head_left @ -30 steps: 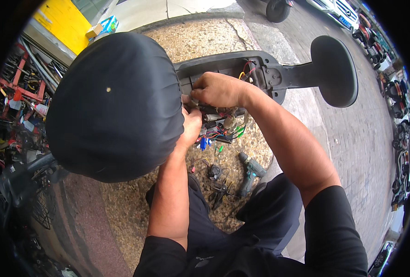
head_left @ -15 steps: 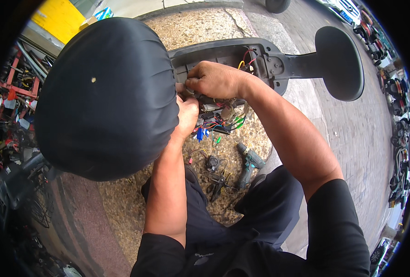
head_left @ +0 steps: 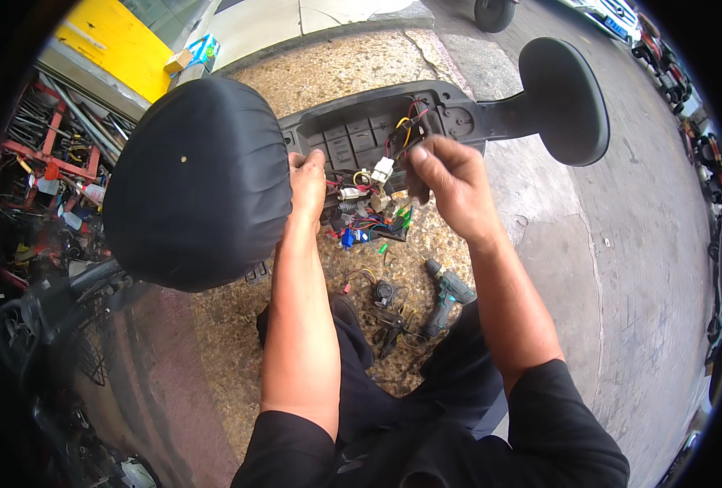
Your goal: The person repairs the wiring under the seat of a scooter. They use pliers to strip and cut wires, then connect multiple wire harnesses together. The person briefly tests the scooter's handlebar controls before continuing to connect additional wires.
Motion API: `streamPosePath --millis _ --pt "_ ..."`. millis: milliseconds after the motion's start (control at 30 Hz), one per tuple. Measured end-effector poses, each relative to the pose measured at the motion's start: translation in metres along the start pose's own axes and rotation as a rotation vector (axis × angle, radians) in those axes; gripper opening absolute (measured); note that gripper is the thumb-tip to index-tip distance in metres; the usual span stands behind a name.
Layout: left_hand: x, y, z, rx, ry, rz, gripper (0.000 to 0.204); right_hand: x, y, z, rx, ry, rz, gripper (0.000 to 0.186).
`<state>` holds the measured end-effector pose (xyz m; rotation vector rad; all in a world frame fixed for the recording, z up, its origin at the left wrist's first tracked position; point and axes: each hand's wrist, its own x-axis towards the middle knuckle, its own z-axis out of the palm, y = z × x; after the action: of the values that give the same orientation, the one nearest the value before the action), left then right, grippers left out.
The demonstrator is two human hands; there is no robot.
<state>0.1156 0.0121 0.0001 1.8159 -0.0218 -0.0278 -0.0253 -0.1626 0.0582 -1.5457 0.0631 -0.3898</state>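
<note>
A black padded scooter seat (head_left: 198, 183) with a small pale hole in its cover fills the left side. Behind it lies a long open black plastic compartment (head_left: 341, 138). My left hand (head_left: 306, 191) is closed at the compartment's near left edge, beside the seat; what its fingers grip is hidden. My right hand (head_left: 452, 183) has its fingers curled in a pinch at the compartment's right end, by yellow and dark wires (head_left: 407, 126); what it pinches is unclear. Between the hands hang a white connector (head_left: 383, 170) and tangled wiring with a blue connector (head_left: 347, 237).
Below the wiring, a cordless drill (head_left: 448, 297) and a small round black part with wires (head_left: 385, 293) lie on the speckled floor. A padded backrest (head_left: 568, 102) juts out at right. Red racks of tools (head_left: 52, 138) stand at left, a yellow panel (head_left: 113, 45) behind.
My hands have come apart: the right moved right, away from the left. The white connector and more of the compartment now show. The view has shifted, so the seat appears lower and smaller.
</note>
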Motion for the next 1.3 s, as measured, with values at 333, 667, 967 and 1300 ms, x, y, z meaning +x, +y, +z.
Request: streamPosePath --millis 333,667,967,1300 --pt "-0.01 0.033 0.005 0.118 0.123 -0.064 0.025 -0.077 0.077 -0.007 0.205 -0.251 0.243 0.025" --pt "-0.015 0.051 0.003 0.175 0.079 -0.264 0.018 -0.087 0.08 -0.006 -0.096 -0.367 0.239 0.028" --pt "-0.006 0.051 0.006 0.299 0.084 -0.301 0.023 -0.089 0.068 -0.007 -0.277 -0.371 0.02 0.026" --pt "-0.005 0.041 -0.002 0.315 0.027 -0.204 0.025 -0.088 0.071 -0.007 -0.269 -0.365 0.008 0.027"
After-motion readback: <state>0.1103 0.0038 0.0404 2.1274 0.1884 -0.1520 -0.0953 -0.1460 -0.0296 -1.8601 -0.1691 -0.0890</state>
